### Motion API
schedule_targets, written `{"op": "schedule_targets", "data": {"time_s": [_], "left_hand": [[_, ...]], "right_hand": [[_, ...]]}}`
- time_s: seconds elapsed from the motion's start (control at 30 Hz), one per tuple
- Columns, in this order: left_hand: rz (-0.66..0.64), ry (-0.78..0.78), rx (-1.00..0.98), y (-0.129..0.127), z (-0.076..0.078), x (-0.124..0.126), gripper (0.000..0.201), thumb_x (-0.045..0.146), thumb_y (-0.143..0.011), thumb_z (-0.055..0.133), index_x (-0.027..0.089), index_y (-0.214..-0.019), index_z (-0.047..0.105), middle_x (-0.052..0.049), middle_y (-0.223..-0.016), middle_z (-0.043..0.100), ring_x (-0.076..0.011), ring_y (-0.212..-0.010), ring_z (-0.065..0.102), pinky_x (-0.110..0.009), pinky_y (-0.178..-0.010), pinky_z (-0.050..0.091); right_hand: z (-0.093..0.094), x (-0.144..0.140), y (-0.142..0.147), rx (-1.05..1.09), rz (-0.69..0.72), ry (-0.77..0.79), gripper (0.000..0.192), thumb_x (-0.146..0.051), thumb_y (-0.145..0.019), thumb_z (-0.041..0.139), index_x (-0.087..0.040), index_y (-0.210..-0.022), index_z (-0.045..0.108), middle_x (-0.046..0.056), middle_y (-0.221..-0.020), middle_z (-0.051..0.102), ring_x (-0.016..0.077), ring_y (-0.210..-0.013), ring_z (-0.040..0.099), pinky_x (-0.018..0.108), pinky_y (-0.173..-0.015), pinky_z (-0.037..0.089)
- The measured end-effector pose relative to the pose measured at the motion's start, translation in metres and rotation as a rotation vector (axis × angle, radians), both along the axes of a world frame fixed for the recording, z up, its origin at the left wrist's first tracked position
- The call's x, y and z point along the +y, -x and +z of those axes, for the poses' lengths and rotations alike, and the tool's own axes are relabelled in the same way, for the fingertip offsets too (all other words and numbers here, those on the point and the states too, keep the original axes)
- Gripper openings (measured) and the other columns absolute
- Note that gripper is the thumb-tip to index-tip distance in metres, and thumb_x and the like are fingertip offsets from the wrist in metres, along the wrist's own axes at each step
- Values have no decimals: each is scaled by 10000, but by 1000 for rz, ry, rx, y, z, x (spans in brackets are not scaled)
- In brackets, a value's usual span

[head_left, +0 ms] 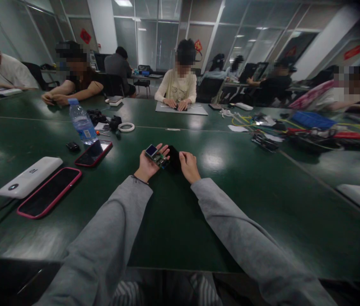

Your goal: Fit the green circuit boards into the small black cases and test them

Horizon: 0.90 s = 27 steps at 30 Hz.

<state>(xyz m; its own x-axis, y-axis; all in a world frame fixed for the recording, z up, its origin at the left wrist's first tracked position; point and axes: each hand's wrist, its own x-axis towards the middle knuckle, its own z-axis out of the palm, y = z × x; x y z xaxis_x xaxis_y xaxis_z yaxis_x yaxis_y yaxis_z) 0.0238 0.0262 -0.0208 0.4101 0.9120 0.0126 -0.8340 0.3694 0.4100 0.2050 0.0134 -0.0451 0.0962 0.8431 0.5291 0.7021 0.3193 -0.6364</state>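
My left hand [148, 165] is palm up above the green table, holding a small circuit board [159, 159] with a square dark screen. The board rests across the palm and fingers, with green parts and components on its right side. My right hand [189, 165] is close by on the right, fingers curled with the thumb against them. Between the hands is a soft-looking black item [174, 160], its kind unclear. It reaches up to the right fingers; whether they grip it, I cannot tell.
To the left are a phone in a pink case [50, 192], a white power bank [30, 177], another phone [94, 153] and a water bottle [82, 122]. A tape roll [126, 127] lies further back. Cables and a blue tray [313, 120] occupy the right. Several people sit around.
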Motion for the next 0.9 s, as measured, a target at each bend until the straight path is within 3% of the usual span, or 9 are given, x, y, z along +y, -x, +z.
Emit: {"op": "schedule_targets", "data": {"time_s": [0.17, 0.3, 0.4, 0.53, 0.77, 0.9], "left_hand": [[14, 5, 21, 0, 1, -1, 528, 376, -838, 299, 106, -1259, 469, -168, -1293, 512, -291, -1169, 505, -469, -934, 423], [13, -3, 46, -1, 3, -2, 544, 373, -837, 291, 95, -1273, 459, -175, -1287, 515, -300, -1166, 505, -473, -938, 416], [22, 2, 57, -1, 3, 0, 561, 383, -836, 278, 90, -1282, 453, -173, -1285, 518, -304, -1166, 503, -472, -946, 407], [30, 8, 60, -1, 3, 1, 558, 381, -839, 274, 95, -1281, 460, -169, -1275, 528, -299, -1161, 509, -462, -940, 414], [91, 35, 43, 3, 6, -2, 512, 365, -846, 296, 111, -1245, 493, -157, -1259, 543, -278, -1150, 521, -442, -912, 441], [82, 35, 41, 3, 6, -2, 516, 367, -841, 302, 108, -1245, 493, -161, -1256, 544, -281, -1143, 524, -442, -902, 444]], "right_hand": [[15, -17, 6, -122, -49, -176, 453, -489, -913, 333, -141, -1143, 509, 120, -1105, 524, 220, -1065, 425, 408, -940, 348], [32, -40, 24, -410, 147, -233, 489, -491, -889, 412, -190, -1273, 418, 104, -1274, 416, 241, -1207, 321, 417, -995, 305], [36, -53, 39, -507, 252, -219, 508, -516, -879, 416, -224, -1294, 398, 94, -1319, 375, 250, -1243, 292, 423, -1013, 292], [34, -55, 43, -467, 249, -195, 470, -494, -891, 401, -257, -1298, 398, 81, -1330, 361, 254, -1245, 291, 434, -1013, 291], [25, -36, 27, -187, -26, -198, 374, -386, -935, 307, -195, -1221, 452, 102, -1183, 454, 231, -1126, 377, 423, -949, 343], [28, -40, 29, -227, 18, -206, 369, -381, -926, 345, -205, -1234, 444, 97, -1210, 439, 227, -1151, 361, 415, -966, 331]]}}
